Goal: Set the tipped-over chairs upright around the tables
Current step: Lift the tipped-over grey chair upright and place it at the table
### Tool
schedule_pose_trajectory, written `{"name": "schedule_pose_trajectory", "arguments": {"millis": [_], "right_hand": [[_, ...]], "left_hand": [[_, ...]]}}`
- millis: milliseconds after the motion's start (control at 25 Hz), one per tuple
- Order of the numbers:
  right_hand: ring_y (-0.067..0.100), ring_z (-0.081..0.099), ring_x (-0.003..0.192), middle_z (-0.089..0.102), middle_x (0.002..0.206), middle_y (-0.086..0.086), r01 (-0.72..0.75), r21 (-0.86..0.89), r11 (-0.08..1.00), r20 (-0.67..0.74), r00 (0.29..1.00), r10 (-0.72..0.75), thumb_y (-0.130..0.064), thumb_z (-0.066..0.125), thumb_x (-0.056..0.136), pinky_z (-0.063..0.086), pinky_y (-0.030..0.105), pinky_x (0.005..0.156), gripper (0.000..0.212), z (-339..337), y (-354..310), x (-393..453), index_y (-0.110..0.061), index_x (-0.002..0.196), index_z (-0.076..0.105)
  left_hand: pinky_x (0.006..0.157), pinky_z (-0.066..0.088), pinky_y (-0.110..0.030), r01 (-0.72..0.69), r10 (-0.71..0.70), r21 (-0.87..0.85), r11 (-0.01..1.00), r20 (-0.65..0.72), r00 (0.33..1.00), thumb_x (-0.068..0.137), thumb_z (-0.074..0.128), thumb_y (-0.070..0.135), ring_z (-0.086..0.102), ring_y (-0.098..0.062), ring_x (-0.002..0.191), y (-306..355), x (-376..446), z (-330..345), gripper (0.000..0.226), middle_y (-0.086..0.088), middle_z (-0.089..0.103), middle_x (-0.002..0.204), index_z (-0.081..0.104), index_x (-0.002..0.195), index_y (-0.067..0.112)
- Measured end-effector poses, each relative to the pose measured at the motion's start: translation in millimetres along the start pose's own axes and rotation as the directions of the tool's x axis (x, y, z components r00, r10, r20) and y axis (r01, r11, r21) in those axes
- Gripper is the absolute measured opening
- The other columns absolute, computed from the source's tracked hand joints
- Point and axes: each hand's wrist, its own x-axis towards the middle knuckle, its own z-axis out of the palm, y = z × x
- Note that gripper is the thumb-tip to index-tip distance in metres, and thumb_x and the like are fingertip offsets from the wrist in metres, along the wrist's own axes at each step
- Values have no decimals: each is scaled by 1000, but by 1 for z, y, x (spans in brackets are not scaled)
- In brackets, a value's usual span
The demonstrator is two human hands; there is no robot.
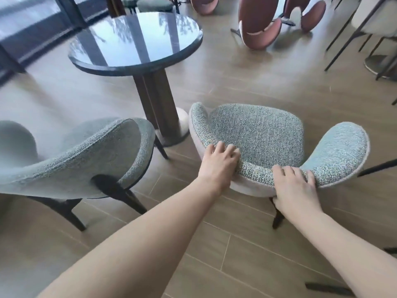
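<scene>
1. Gripping the curved backrest of the teal chair [257, 134], the left hand [218, 163] curls its fingers over the top edge, and the right hand [294, 188] clamps the same rim further along with its thumb underneath.
2. The chair stands upright on the floor [225, 82], just beside the pedestal of the round counter [137, 37], seat facing it.
3. It looks moderately heavy: thick padding over a stiff shell on dark legs. The nubbly fabric should give good friction, so slipping seems unlikely.
4. The backrest rim is the sensible hold; its wing-like ends would probably flex or twist the load.
5. A second teal chair [81, 160] stands near on the left, and reddish chairs [260, 24] lie tipped over well beyond, still needing righting.
</scene>
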Motion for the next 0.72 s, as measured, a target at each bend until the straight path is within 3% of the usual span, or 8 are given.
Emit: {"name": "schedule_pose_trajectory", "arguments": {"millis": [120, 280, 360, 440, 560, 720], "right_hand": [[27, 56, 111, 62, 111, 4, -31, 28, 999, -66, 997, 33, -11, 70, 74, 30, 51, 110, 49, 2, 4, 19, -18, 116, 46], [28, 56, 108, 64, 109, 6, 27, 36, 999, -111, 994, -23, -5, 58, 79, 33, 47, 105, 38, -3, 17, 49, -16, 114, 47], [28, 57, 108, 65, 109, 6, 33, 49, 998, -121, 992, -27, -3, 56, 79, 34, 45, 102, 38, -6, 21, 64, -15, 114, 47], [28, 57, 108, 65, 110, 7, 31, 43, 999, -120, 992, -26, -4, 57, 77, 34, 45, 100, 42, -5, 21, 74, -13, 117, 48], [28, 56, 107, 65, 108, 5, 65, 58, 996, -78, 995, -60, -12, 64, 74, 36, 43, 97, 41, -8, 27, 77, -16, 113, 50], [22, 55, 105, 62, 110, -4, 227, 87, 970, 22, 973, -229, -45, 73, 70, 40, 40, 93, 59, -13, 49, 89, -28, 120, 48]], "left_hand": [[102, 32, -40, -8, 6, 34, 999, 51, 999, 80, 69, 25, 37, -29, 126, -1, 38, -7, 45, -3, 47, 130, 59, 124, 23], [110, 35, -37, -63, 55, 46, 997, 158, 986, 76, 78, 26, 52, -24, 120, -1, 77, -6, 58, -5, 56, 127, 52, 126, 14], [94, 46, -35, -58, 51, 25, 998, 214, 976, 74, 81, 25, 60, -22, 97, -7, 94, -11, 57, -4, 64, 112, 50, 120, 11], [69, 46, -36, -101, 74, 104, 989, 236, 969, 74, 81, 29, 55, -21, 79, -11, 103, -14, 57, -2, 64, 96, 49, 118, 12], [63, 37, -34, -164, 127, 157, 974, 222, 967, 80, 72, 26, 60, -21, 81, -10, 105, -15, 45, 0, 63, 90, 51, 119, 18], [64, 39, -30, -189, 142, 157, 969, 269, 952, 85, 62, 19, 58, -19, 78, -8, 106, -24, 20, 3, 56, 80, 66, 105, 19]]}}
